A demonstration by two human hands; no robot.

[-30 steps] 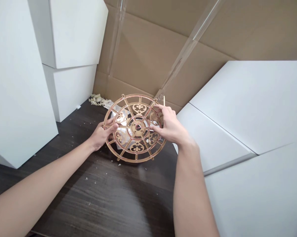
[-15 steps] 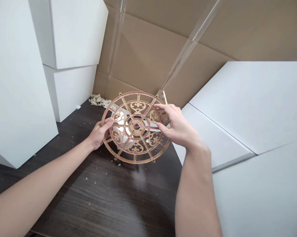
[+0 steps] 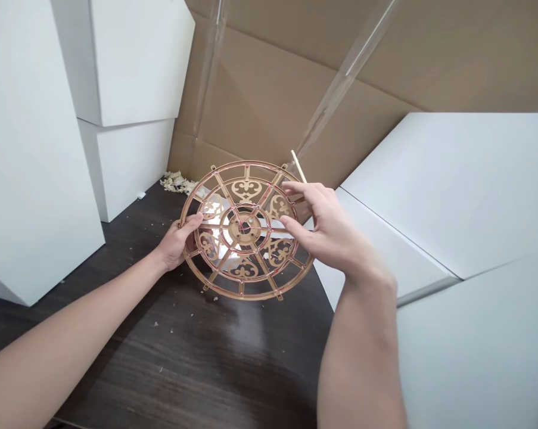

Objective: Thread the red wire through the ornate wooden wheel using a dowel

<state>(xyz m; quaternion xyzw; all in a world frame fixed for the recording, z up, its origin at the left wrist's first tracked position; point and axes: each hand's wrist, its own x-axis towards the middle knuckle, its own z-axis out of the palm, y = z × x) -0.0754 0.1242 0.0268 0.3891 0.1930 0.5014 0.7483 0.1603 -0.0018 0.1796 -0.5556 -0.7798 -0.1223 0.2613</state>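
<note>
A round gold-coloured openwork frame [image 3: 246,232] with spokes, heart-shaped scrollwork and a ring at its centre is held up, tilted toward me. Thin red lines, perhaps wire, run along its rings and spokes. My left hand [image 3: 179,241] grips the left rim, thumb on top and fingers underneath. At the right side, my right hand [image 3: 325,229] has its thumb and index finger apart over the frame's edge. From behind that hand a thin pale stick [image 3: 298,165] juts up; it appears held among the fingers, whose grip is partly hidden.
White boxes [image 3: 139,65] stand at the left, and more white boxes [image 3: 465,196] at the right. A cardboard sheet [image 3: 269,77] with clear tape closes the back. Pale shavings [image 3: 176,182] and small scraps lie on the dark wood-grain surface [image 3: 183,357].
The frame has shifted slightly and looks a little larger. My right hand has moved a bit to the right, and more of the stick shows above it. My left hand keeps its grip.
</note>
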